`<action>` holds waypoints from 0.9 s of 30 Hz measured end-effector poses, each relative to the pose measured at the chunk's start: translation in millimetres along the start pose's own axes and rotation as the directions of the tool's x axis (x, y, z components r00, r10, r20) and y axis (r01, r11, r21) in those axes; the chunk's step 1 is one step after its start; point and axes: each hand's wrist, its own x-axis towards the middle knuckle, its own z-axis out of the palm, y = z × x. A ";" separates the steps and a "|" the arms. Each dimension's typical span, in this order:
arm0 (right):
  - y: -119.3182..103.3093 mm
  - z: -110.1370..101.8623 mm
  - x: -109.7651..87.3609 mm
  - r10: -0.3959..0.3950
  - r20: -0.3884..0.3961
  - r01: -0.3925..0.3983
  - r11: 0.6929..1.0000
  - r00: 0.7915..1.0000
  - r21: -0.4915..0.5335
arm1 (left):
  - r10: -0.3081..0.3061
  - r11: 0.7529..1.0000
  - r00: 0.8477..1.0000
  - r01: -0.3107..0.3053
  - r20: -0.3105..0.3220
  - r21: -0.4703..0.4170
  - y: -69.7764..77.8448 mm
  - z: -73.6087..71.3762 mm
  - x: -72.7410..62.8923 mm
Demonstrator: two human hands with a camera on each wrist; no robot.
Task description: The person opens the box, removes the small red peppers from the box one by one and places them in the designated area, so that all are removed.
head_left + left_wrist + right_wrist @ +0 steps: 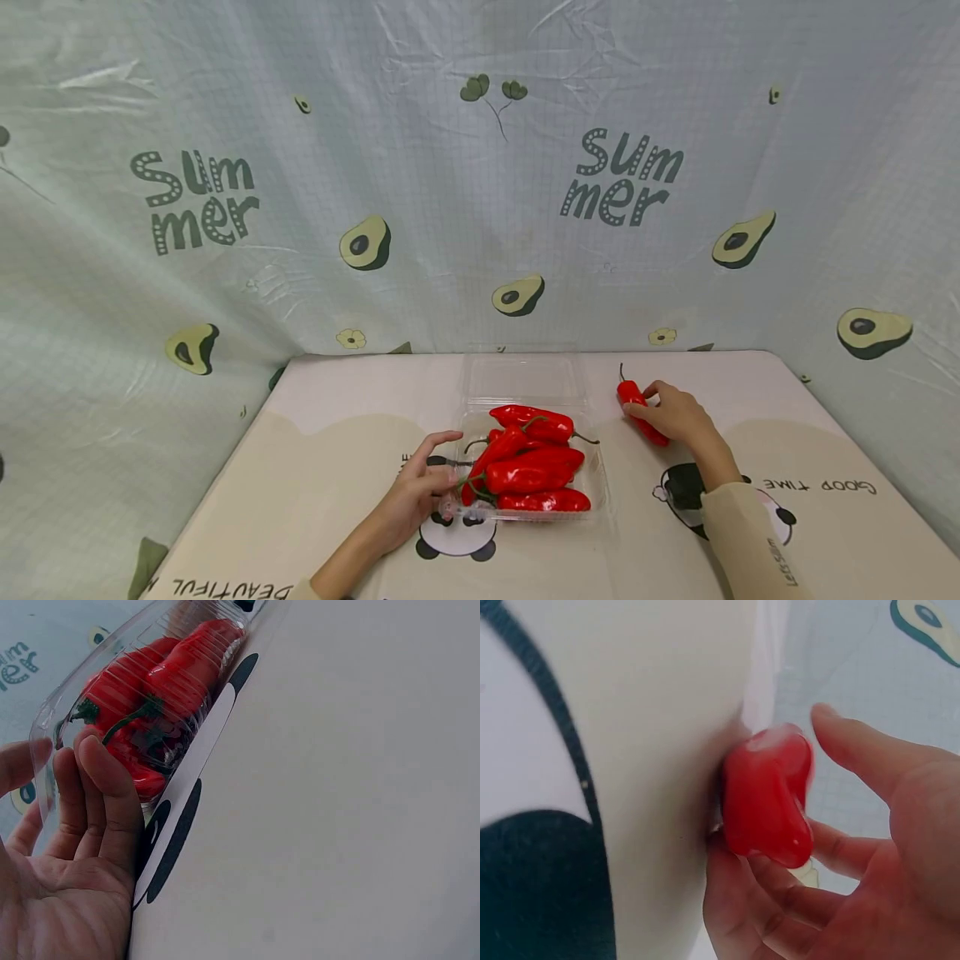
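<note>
A clear plastic container (600, 492) full of red chili peppers (532, 477) with green stems stands in the middle of the table, its lid (525, 379) folded back. My left hand (408, 500) holds the container's left side, fingertips against the clear wall in the left wrist view. Off to the right, one more red chili pepper (632, 393) is close over the tabletop, its stem pointing away from me. My right hand (678, 417) has fingers and thumb round this pepper. In the right wrist view, its blunt red end (765, 799) shows between thumb and fingers.
The table (315, 492) bears a cover printed with pandas and lettering. Behind it hangs a pale curtain (450, 192) with avocado prints, meeting the table's back edge. The open lid lies flat toward that edge.
</note>
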 end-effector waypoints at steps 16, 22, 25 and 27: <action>-1.1 -1.8 1.6 -0.025 0.027 0.025 1.000 0.999 0.018 | 0.010 1.000 1.000 -0.010 -0.001 0.008 -0.6 -0.7 -0.6; -0.6 -1.7 0.9 -0.023 0.030 0.022 1.000 0.999 0.023 | 0.010 1.000 1.000 -0.010 0.001 0.010 -0.4 -0.8 -0.3; -0.5 -1.7 0.3 -0.023 0.029 0.023 0.999 0.999 0.031 | 0.011 1.000 1.000 -0.011 0.002 0.012 -0.3 -0.8 -0.3; -0.4 -1.7 -0.1 -0.023 0.028 0.022 0.999 0.999 0.033 | 0.010 1.000 1.000 -0.010 0.003 0.012 -0.3 -0.8 -0.4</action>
